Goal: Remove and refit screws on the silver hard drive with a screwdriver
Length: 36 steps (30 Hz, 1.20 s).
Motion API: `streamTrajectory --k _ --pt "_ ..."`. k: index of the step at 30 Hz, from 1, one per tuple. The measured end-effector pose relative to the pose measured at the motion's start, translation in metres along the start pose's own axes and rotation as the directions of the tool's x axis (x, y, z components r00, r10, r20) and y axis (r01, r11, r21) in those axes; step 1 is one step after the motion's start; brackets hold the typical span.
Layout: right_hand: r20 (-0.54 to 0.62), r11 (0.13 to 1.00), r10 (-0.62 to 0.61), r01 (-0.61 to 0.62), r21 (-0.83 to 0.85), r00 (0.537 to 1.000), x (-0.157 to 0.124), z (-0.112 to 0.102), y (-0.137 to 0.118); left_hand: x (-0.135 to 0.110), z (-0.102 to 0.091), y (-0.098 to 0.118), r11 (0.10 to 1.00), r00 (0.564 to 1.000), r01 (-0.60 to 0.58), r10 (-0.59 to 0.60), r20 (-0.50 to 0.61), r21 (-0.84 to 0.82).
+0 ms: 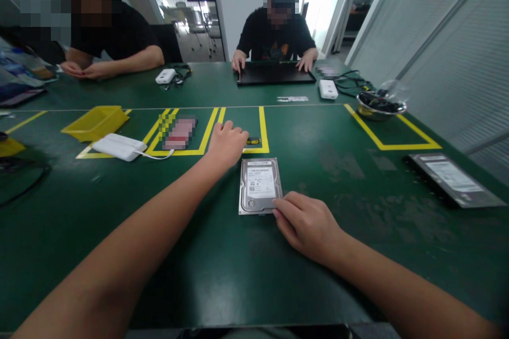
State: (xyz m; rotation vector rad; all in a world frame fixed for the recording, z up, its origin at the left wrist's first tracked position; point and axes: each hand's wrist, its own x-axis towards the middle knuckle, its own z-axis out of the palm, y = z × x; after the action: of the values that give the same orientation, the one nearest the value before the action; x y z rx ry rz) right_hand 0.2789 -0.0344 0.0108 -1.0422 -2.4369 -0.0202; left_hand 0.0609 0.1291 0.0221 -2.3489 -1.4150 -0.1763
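A silver hard drive [259, 185] with a white label lies flat on the green table in front of me. My right hand [306, 225] rests at its near right corner, fingers curled and touching its edge. My left hand [226, 143] reaches further out, fingers bent down onto a small black and yellow tool [253, 141] lying inside a yellow-taped box; only the tool's end shows past the fingers.
A yellow bin [94, 122] and a white device with cable [119, 146] lie left. A second drive [455, 178] lies right, a metal bowl [380, 106] beyond it. Two other people sit across; one has hands on a black laptop [275, 74].
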Motion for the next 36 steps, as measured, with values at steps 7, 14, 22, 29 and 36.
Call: streamTrajectory --k 7,14,22,29,36 --pt "-0.005 0.999 -0.038 0.037 -0.014 0.999 -0.001 0.0 0.002 0.014 0.015 -0.01 0.999 0.994 -0.013 0.018 0.109 -0.042" --pt "-0.016 0.998 -0.053 0.053 -0.021 0.998 0.0 0.0 0.003 0.014 0.02 -0.021 0.999 0.989 -0.032 0.034 0.147 -0.021" --pt "-0.014 0.998 -0.058 0.058 -0.032 0.998 0.0 -0.001 0.002 0.015 0.02 -0.038 0.991 0.963 -0.121 0.13 0.237 -0.051" --pt "-0.014 0.997 -0.069 0.069 -0.023 0.998 -0.001 0.0 0.003 0.01 0.027 -0.052 0.994 0.965 -0.099 0.108 0.239 -0.049" --pt "-0.001 0.998 -0.057 0.057 -0.025 0.998 0.0 0.001 0.003 0.004 0.034 -0.066 0.996 0.973 -0.075 0.081 0.216 -0.038"
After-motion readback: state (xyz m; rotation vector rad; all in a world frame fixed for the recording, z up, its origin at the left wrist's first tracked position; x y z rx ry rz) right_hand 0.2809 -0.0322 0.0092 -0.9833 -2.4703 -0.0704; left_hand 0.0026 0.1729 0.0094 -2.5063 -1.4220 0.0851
